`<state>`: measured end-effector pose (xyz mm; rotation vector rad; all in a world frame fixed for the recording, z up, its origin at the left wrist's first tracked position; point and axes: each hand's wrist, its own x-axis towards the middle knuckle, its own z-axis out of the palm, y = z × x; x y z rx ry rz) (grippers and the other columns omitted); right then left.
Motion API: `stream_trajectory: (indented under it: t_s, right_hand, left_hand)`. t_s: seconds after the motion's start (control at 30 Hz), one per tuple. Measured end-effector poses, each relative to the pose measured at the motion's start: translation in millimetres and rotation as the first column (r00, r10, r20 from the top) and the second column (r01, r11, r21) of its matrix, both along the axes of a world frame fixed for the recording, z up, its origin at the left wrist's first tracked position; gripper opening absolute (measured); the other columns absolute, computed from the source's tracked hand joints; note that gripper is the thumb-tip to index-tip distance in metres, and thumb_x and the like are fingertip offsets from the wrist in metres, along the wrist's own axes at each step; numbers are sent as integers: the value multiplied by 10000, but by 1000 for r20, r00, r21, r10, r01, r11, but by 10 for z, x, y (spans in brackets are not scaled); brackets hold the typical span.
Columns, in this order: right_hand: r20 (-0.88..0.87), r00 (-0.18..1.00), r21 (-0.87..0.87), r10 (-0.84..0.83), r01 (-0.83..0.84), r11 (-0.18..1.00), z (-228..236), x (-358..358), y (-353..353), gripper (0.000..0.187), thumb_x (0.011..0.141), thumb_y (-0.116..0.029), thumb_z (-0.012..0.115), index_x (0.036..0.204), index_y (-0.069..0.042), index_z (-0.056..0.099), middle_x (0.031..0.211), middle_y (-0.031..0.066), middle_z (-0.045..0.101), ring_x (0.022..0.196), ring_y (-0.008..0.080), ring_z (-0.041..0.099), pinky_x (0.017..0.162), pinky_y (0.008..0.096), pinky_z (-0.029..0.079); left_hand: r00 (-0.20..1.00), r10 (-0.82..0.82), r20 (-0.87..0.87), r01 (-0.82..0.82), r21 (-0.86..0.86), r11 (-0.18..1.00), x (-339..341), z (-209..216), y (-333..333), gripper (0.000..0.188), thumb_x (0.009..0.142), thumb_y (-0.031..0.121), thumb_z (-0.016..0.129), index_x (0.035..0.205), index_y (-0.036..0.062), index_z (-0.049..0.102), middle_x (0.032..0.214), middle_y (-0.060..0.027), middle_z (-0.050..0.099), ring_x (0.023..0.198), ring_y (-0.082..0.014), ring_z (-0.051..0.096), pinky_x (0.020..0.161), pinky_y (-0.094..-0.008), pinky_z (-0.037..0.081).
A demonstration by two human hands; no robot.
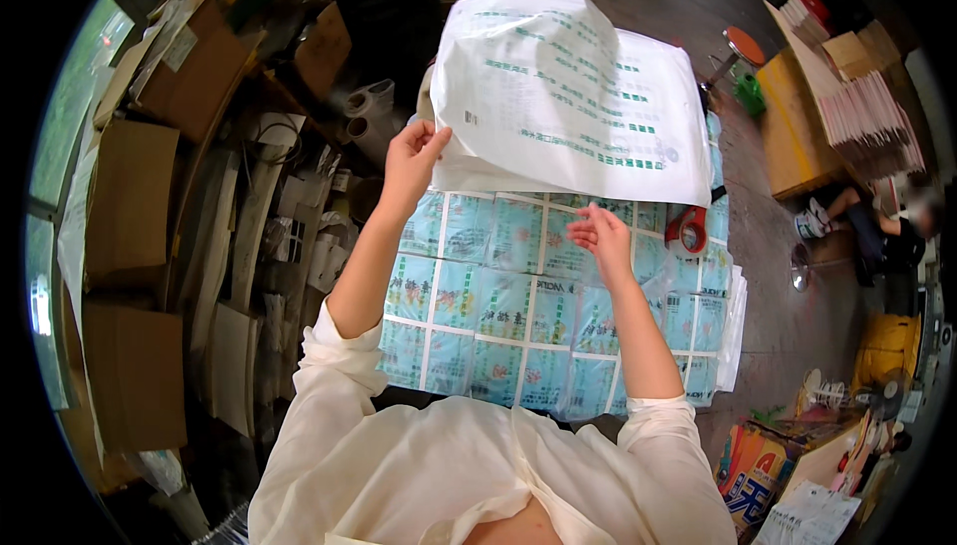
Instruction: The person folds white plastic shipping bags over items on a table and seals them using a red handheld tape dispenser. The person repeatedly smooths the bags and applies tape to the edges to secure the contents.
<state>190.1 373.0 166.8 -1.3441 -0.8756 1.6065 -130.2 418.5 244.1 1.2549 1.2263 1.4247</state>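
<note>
A large white plastic sack with green print lies over the far part of a pile of blue-green wrapped packs. Its left side bulges upward. My left hand pinches the sack's lower left edge between thumb and fingers. Just below the sack's near edge, my right hand hovers over the packs with its fingers apart, holding nothing. White straps cross the packs in a grid. To the right of that hand, a red tool with a looped handle rests on the packs, partly under the sack.
Cardboard boxes and stacked board crowd the left side. On the right are a large carton, pink-edged stacked sheets, a round stool and a seated person. Printed boxes lie at the lower right.
</note>
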Motion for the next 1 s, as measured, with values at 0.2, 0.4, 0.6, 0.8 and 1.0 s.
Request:
stream_trajectory:
  t_s: [0.2,0.4,0.6,0.8,1.0]
  right_hand:
    - [-532,790,-263,-306,189,946,26,146,178,655,921,-523,556,1252,35,469,1233,189,584,1076,273,613,928,380,509]
    - [-449,513,-319,-731,672,668,-624,866,247,493,891,-330,651,1268,-46,512,1244,112,586,1150,298,568,903,437,523]
    - [-270,648,-11,-712,737,675,-695,1471,-281,454,823,-46,700,1227,68,528,1181,155,621,1019,271,636,885,383,524]
    - [-41,866,-125,-498,490,863,-915,1552,-1706,325,821,-43,709,1121,27,608,1021,83,670,885,184,655,759,295,523]
    - [321,919,-156,-228,288,945,-1564,1596,-2575,171,811,-115,737,897,24,687,788,21,672,660,104,589,580,256,443]
  left_hand:
    - [779,-350,521,337,122,933,223,721,-454,50,931,65,551,881,59,548,986,-15,612,927,-104,571,822,-289,467]
    - [762,-259,593,234,121,965,33,686,-1458,486,873,83,498,1324,-85,434,1294,-208,538,1196,-308,546,1017,-447,440]
    - [851,88,518,31,-217,976,-594,9,-2560,208,837,-9,517,1033,-51,570,1099,-154,636,1036,-241,625,936,-400,498]
    - [766,541,346,-267,-595,758,-1291,-1594,-3650,96,852,-4,568,937,30,538,931,-90,622,879,-206,619,792,-343,524]
    - [707,706,-34,-487,-748,451,-1438,-2549,-4054,319,804,-12,591,1119,22,552,1007,-99,619,885,-219,620,717,-354,538]
